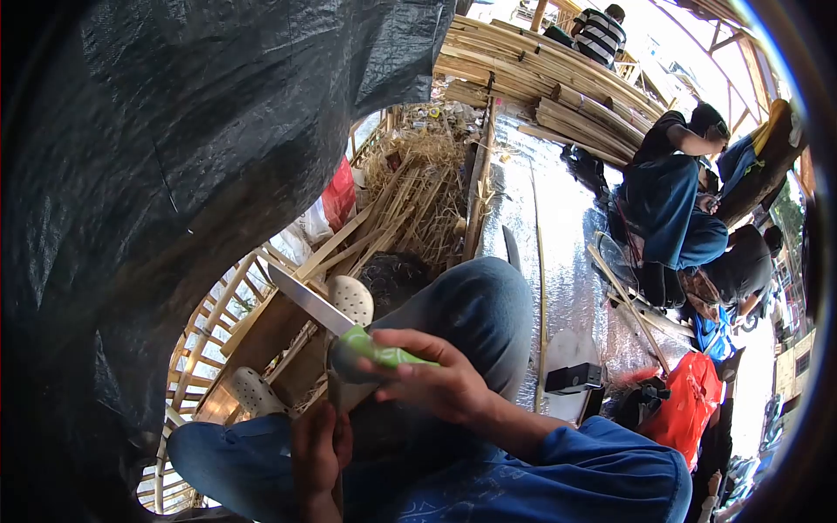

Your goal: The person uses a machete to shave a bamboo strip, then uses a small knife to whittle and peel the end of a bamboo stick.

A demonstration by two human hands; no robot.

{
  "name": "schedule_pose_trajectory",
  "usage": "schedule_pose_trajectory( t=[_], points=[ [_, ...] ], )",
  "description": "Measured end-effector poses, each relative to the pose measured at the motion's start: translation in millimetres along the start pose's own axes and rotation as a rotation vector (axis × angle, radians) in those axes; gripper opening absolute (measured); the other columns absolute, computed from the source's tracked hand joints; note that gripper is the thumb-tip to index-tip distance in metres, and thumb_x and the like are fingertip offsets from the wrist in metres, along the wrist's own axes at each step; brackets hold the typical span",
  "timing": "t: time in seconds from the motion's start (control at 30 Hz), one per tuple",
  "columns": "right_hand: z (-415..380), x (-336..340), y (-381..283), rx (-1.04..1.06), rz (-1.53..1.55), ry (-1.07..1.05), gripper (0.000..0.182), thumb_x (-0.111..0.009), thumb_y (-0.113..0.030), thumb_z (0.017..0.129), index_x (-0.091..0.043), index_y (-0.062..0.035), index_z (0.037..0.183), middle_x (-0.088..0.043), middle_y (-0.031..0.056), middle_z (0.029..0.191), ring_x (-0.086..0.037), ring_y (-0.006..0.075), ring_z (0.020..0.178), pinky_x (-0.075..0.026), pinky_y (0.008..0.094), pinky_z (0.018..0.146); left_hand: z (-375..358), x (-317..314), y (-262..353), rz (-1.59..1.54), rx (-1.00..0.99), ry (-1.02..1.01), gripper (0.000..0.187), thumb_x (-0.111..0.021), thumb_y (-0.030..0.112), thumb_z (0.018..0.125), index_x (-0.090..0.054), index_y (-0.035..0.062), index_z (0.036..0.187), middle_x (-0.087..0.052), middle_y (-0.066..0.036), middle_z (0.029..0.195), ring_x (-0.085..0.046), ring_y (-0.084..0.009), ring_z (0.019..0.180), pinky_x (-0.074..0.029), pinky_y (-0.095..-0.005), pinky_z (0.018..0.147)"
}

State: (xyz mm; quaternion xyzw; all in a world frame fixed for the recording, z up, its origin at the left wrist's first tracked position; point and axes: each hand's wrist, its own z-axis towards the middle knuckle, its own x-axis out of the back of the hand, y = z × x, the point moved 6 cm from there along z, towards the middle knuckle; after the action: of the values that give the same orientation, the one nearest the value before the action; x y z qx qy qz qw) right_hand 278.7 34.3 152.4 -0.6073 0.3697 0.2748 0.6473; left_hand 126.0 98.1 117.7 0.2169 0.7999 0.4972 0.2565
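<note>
A knife point(311, 302) with a long pale blade and a green handle is in my right hand point(436, 375). My fingers wrap its handle, and the blade points up and to the left, above a cream clog with holes point(350, 301). Below it, my left hand point(318, 444) is closed around a narrow bamboo strip point(335, 392) that stands upright between my knees. The knife handle crosses close over the strip's upper end. My legs in blue jeans point(484, 318) are bent on both sides of the hands.
Shavings and split strips point(418, 179) cover the ground ahead. A black tarp point(200, 131) hangs at left, over a slatted bamboo railing point(205, 336). Long bamboo slats point(549, 65) are stacked at the back. Right are a silver mat point(558, 227), a red bag point(689, 397) and seated people point(671, 192).
</note>
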Motion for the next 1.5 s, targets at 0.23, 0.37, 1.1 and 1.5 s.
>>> schedule_pose_trajectory(
  t=[0.23,0.37,1.1,1.5],
  points=[
    [4.1,11.2,15.8,-0.201,-0.063,-0.017,0.054,-0.052,-0.008,0.091,-0.029,-0.0030,0.140,-0.044,0.0105,0.135,-0.047,0.0186,0.122,-0.048,0.0304,0.089,7.7,-1.0,-8.7,-0.068,0.000,-0.026,0.036,-0.044,0.036,0.095,-0.051,0.0064,0.077,-0.038,0.002,0.045,-0.033,-0.0050,0.034,-0.021,-0.0209,0.033],
    [3.0,24.6,8.3,-0.220,-0.083,0.070,0.054,-0.053,-0.006,0.089,-0.032,-0.0014,0.139,-0.052,0.0099,0.125,-0.058,0.0147,0.100,-0.049,0.0255,0.075,12.6,-8.2,-5.7,-0.042,0.009,0.039,0.031,-0.050,0.032,0.093,-0.052,0.0067,0.077,-0.042,0.002,0.050,-0.036,-0.0038,0.039,-0.023,-0.0197,0.035],
    [-5.8,61.0,-42.8,0.088,-0.658,0.319,0.022,-0.053,-0.010,0.091,-0.044,-0.0024,0.110,-0.054,0.0081,0.078,-0.051,0.0116,0.061,-0.039,0.0216,0.056,29.8,-23.0,6.4,-0.157,0.036,-0.232,0.037,-0.038,0.037,0.098,-0.048,0.0057,0.083,-0.036,0.005,0.051,-0.029,-0.0009,0.040,-0.024,-0.0176,0.037],
    [29.4,64.0,-15.6,-0.200,-1.064,0.101,0.024,-0.052,-0.023,0.093,-0.058,-0.0006,0.098,-0.051,-0.0008,0.068,-0.045,0.0058,0.061,-0.036,0.0224,0.056,40.6,-24.6,17.1,-0.085,0.036,-0.159,0.036,-0.039,0.036,0.098,-0.045,0.0066,0.079,-0.034,0.006,0.052,-0.026,-0.0001,0.043,-0.020,-0.0179,0.039]
  ],
)
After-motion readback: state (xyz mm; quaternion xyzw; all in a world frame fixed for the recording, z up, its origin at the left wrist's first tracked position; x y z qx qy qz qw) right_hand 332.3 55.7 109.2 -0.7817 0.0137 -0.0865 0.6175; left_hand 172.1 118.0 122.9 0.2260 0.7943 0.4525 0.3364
